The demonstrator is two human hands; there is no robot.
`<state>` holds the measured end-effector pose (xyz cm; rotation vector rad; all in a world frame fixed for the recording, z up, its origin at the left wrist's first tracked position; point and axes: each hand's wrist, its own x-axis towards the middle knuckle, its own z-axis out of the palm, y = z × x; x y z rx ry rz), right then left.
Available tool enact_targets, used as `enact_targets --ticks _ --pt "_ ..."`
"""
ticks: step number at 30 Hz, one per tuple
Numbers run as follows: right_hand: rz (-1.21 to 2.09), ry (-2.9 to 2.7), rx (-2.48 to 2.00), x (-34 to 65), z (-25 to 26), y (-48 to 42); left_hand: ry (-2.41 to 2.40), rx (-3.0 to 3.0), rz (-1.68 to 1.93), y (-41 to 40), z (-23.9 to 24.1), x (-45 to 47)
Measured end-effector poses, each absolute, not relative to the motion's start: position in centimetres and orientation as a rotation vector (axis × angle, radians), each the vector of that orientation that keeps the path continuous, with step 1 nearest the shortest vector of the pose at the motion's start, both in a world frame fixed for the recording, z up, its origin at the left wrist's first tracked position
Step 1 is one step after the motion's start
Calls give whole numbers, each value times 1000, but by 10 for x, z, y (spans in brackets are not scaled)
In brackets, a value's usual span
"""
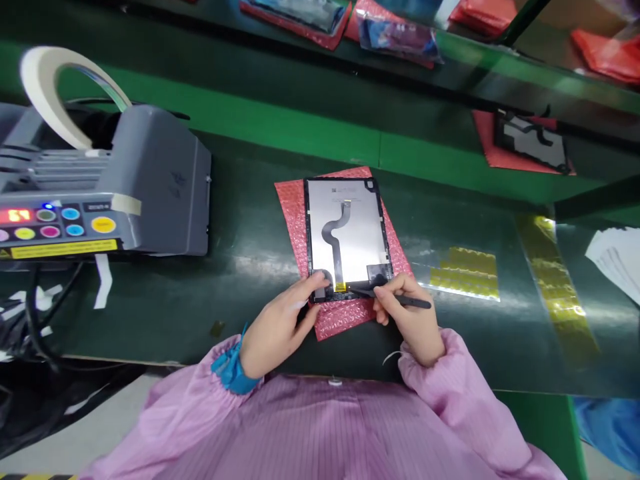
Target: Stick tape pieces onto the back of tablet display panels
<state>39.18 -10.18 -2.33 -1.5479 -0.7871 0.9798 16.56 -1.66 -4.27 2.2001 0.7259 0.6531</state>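
Observation:
A tablet screen panel (357, 233) lies back side up on a pink bubble-wrap bag (345, 323). A dark flex cable (336, 257) snakes down its silvery back to a piece of yellow tape (340, 287) near the lower edge. My left hand (280, 325) rests its fingertips on the panel's lower left corner, fingers stretched and the thumb apart. Between the thumb and fingers of my right hand (407, 313) is a pair of black tweezers (415, 302). Their tips point left, at the panel's lower edge close to the yellow tape.
A grey tape dispenser (165, 180) with a white tape roll (45, 87) stands at the left. Yellow tape pieces (465, 273) and a long yellow strip (557, 287) lie to the right, near white papers (617, 260). Another panel (533, 140) and wrapped packs (400, 33) sit behind.

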Motion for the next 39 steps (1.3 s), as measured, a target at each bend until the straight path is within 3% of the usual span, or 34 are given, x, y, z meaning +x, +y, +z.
enact_targets --ticks 39 --pt "1027 -783 -1564 392 -23 -101 598 2313 763 -8 -48 171"
